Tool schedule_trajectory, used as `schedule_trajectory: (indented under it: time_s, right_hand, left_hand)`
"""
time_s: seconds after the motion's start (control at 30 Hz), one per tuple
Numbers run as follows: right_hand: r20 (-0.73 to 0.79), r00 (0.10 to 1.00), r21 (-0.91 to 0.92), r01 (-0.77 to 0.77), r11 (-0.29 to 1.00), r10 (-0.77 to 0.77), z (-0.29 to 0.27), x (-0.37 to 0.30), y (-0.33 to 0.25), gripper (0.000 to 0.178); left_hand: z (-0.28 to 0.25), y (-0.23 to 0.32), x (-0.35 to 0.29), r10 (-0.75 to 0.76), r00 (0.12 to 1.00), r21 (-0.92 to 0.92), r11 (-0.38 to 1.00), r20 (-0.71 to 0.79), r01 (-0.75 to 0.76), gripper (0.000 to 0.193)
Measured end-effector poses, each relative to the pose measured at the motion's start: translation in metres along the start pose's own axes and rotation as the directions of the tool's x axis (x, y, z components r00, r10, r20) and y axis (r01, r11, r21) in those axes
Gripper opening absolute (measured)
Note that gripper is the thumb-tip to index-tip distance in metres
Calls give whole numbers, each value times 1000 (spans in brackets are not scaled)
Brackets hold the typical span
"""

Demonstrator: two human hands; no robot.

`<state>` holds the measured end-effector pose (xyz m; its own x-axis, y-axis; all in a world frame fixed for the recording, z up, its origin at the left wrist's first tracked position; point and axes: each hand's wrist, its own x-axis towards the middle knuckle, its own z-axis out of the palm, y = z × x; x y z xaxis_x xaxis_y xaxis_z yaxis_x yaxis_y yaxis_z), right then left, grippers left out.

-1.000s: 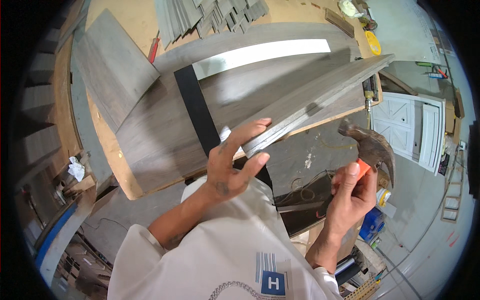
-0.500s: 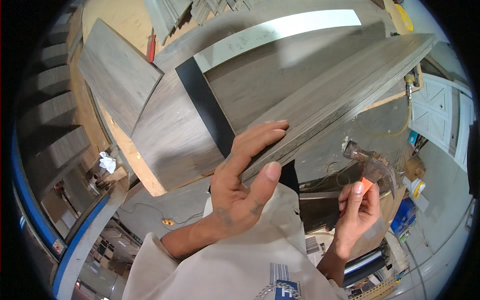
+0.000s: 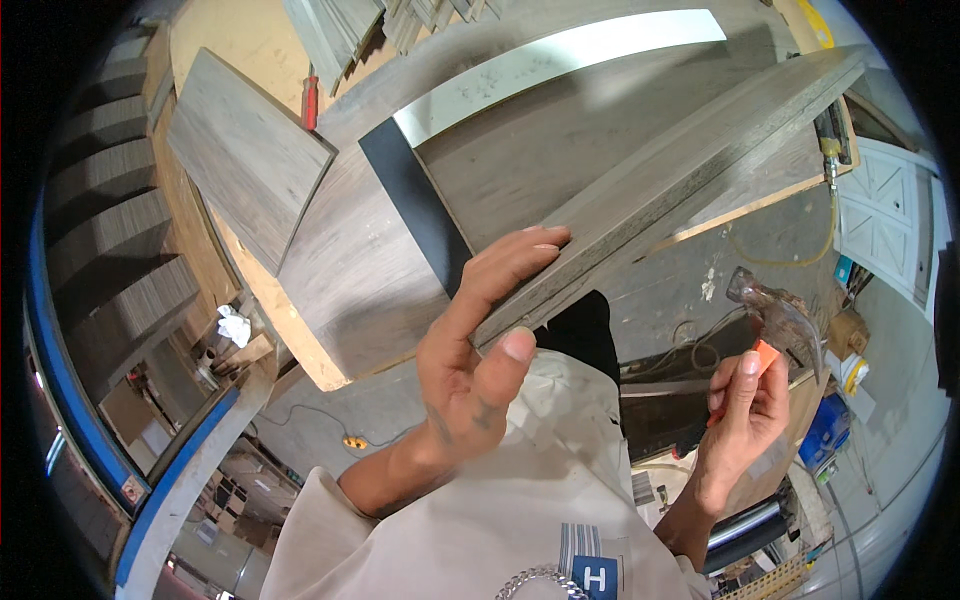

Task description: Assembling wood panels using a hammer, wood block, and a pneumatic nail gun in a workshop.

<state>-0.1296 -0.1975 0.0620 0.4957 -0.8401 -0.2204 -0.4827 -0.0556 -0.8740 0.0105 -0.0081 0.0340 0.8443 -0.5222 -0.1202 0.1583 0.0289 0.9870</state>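
Observation:
My left hand (image 3: 475, 340) reaches over the near end of a long grey wood-grain panel (image 3: 690, 165), its fingers on the top face and its thumb apart along the near edge. That panel stands tilted over the bench, running up to the far right. In my right hand (image 3: 745, 410), fingers are closed round the orange handle of a claw hammer (image 3: 778, 315), whose rusty head is raised clear of the panel. Beneath the panel lie a white strip (image 3: 560, 60) and a black strip (image 3: 415, 200), set at a corner on a large wood-grain board (image 3: 345, 270).
At the left, a loose grey panel (image 3: 250, 155) lies beside a red-handled screwdriver (image 3: 310, 103). Several thin strips (image 3: 340, 30) are heaped at the far edge. A yellow air hose (image 3: 832, 200) hangs off the bench's right side. Stacked boards (image 3: 110, 220) stand far left.
The hammer and my right hand have shifted slightly right in view. My left hand stays on the panel, whose far end sits a little higher in the picture.

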Motion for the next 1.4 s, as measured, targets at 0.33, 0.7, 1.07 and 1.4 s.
schedule_trajectory:
  time_s: [0.33,0.7,1.07,1.4]
  right_hand:
    - [119,937,70,-339,938,329,-19,26,20,16]
    - [75,966,42,-250,967,247,-41,216,97,20]
    - [311,932,-563,339,754,-187,-12,371,160,36]
    - [122,705,-267,702,661,-699,-50,343,22,57]
  left_hand:
    - [5,4,2,132,990,345,928,44,-139,43]
    - [18,6,-3,179,975,494,865,-133,-91,35]
    - [67,-21,4,127,704,110,992,-699,-69,51]
    - [86,-31,11,170,598,116,985,-783,-128,58]
